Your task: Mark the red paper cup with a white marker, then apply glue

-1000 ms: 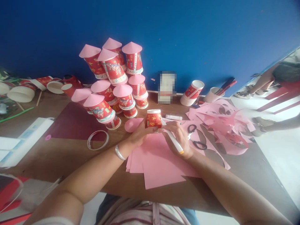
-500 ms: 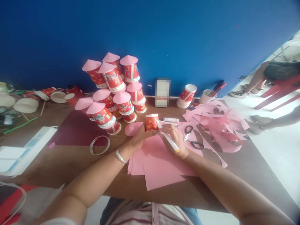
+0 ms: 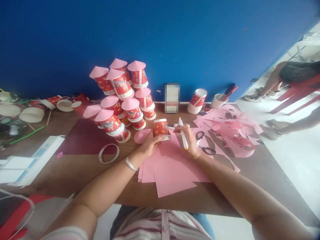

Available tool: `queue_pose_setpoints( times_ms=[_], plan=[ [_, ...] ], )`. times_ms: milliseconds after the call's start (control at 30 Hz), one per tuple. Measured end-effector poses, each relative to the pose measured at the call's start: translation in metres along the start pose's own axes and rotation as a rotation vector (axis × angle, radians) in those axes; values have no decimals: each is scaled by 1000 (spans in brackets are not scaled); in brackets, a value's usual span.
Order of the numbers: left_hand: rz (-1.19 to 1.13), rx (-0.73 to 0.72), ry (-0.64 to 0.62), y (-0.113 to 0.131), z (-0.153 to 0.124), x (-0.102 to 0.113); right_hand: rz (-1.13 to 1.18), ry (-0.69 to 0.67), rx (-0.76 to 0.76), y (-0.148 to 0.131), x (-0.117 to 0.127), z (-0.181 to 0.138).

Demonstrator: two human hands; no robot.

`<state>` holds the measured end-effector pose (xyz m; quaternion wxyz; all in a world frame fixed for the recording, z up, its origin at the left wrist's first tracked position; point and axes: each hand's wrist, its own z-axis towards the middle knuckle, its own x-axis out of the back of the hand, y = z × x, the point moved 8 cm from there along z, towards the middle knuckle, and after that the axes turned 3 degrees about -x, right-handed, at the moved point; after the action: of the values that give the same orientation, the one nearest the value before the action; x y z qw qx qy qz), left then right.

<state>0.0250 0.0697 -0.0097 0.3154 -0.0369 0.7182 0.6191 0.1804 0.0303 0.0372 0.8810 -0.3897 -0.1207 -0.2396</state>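
My left hand (image 3: 150, 144) is wrapped around a red patterned paper cup (image 3: 161, 128) with its white end up, held above the pink paper sheets (image 3: 172, 166). In my right hand (image 3: 189, 141) is a white marker pen (image 3: 183, 137) with an orange end, held upright and apart from the cup. Just right of that hand lie black-handled scissors (image 3: 203, 144) on the paper. A pink paper cone (image 3: 142, 136) rests on the table beyond my left fingers.
At the left stand several stacked red cups topped with pink cones (image 3: 112, 121). A tape roll (image 3: 108, 153) and a white power strip (image 3: 37, 160) lie nearer me. Pink scraps (image 3: 232, 128), a pen cup (image 3: 218, 101) and more cups (image 3: 198, 100) are at the right. Another person's legs (image 3: 272, 80) show beyond.
The marker has moved away from the cup to the right and turned more upright in my right hand. The cup stays in my left hand, slightly tilted.
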Motion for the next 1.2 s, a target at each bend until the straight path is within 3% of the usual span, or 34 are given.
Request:
queue_pose_setpoints(
  times_ms=[367, 567, 1033, 1200],
  plan=[
    [59, -2, -74, 1, 1, -3, 30, -81, -43, 6, -7, -1],
    [46, -1, -33, -1, 3, 2, 21, -38, -141, 23, -3, 3],
    [49, 15, -99, 3, 1, -8, 94, 20, -280, 35, -1, 9],
    [57, 64, -121, 1, 2, -9, 197, 21, -401, 45, -4, 6]
  ],
)
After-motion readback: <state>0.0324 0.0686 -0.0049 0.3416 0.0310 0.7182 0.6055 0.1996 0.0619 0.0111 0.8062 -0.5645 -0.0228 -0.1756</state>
